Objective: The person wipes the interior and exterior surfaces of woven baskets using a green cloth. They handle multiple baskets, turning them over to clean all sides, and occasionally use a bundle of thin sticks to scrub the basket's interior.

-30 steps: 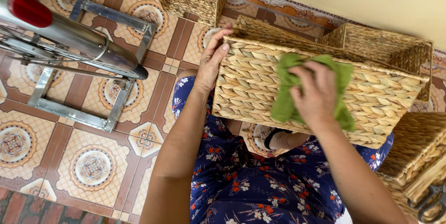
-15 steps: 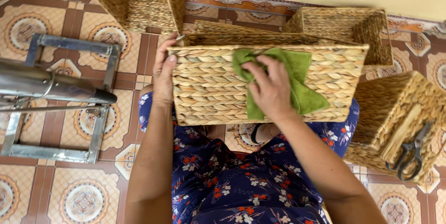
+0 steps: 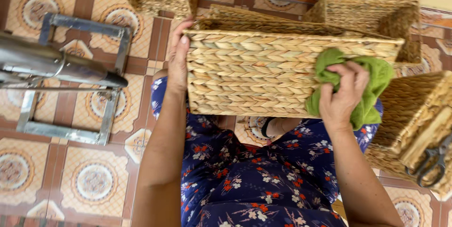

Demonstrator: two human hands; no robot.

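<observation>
Both hands are working the basket point(image 3: 263, 76): left hand point(image 3: 178, 57) gripping its end, right hand point(image 3: 341, 95), clenching the cloth point(image 3: 372, 83), having slid to the right corner.

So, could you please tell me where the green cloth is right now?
In the head view, the crumpled green cloth sits under the right hand, pressed against the right end of the rectangular woven straw basket.
</observation>
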